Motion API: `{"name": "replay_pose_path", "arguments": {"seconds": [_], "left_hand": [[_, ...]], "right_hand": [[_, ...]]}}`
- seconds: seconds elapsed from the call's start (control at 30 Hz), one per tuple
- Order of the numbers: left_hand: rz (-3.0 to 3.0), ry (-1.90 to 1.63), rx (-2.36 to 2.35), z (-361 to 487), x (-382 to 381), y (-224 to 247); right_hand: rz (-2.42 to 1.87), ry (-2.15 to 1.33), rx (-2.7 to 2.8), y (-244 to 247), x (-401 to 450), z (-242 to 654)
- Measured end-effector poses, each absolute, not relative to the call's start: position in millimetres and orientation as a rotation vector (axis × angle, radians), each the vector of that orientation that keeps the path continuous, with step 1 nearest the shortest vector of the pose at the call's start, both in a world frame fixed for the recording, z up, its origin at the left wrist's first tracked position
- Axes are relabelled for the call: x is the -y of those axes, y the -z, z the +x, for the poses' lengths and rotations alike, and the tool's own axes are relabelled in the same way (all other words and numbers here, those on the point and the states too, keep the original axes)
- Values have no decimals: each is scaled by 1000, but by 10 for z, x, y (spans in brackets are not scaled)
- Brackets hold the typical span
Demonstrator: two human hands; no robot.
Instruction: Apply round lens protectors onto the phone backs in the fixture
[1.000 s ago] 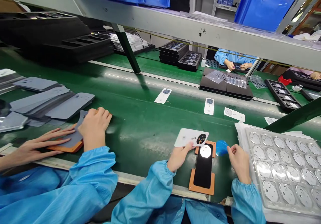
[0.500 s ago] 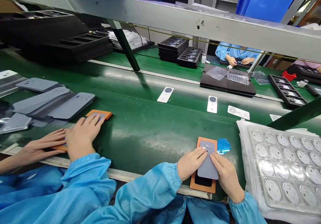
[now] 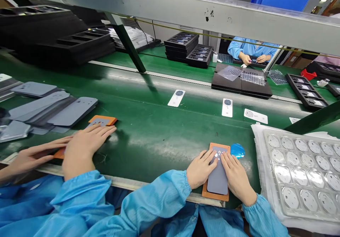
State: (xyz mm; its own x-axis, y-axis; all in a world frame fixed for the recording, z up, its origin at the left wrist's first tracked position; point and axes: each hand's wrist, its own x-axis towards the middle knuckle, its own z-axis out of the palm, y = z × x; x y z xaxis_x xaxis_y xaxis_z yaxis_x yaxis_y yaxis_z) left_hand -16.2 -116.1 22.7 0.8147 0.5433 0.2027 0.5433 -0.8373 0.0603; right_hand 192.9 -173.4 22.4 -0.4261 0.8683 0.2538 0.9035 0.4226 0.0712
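A grey phone back panel (image 3: pixel 218 178), with camera holes at its far end, lies in an orange fixture (image 3: pixel 216 196) close to the bench's front edge. My left hand (image 3: pixel 201 169) holds the panel's left side, fingertips by the holes. On the opposite side, my right hand (image 3: pixel 237 176) rests its fingers along the right edge and upper corner. Beside the fixture's far right corner is a round blue film (image 3: pixel 237 151). What my fingertips cover of the panel is hidden.
To the left, a co-worker's hands (image 3: pixel 86 143) press on another orange fixture (image 3: pixel 107 120), near stacked grey panels (image 3: pixel 73 111). A clear tray of round pieces (image 3: pixel 302 159) stands at right. White cards (image 3: pixel 227 107) lie beyond. A metal beam (image 3: pixel 170 12) crosses overhead.
The grey panel has straightened and now covers the dark area of the fixture. My right fingers have shifted up toward the holes. The co-worker's hand has flattened over its fixture.
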Motion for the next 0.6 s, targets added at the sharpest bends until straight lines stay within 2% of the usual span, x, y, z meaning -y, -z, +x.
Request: {"name": "replay_pose_path", "arguments": {"seconds": [0.33, 0.6], "left_hand": [[-2882, 397, 870, -189, 1289, -186], [-3128, 318, 979, -201, 1234, -303]], "right_hand": [[-1558, 294, 2494, -224, 1940, 1913], [-1553, 136, 2502, -245, 1875, 1916]]}}
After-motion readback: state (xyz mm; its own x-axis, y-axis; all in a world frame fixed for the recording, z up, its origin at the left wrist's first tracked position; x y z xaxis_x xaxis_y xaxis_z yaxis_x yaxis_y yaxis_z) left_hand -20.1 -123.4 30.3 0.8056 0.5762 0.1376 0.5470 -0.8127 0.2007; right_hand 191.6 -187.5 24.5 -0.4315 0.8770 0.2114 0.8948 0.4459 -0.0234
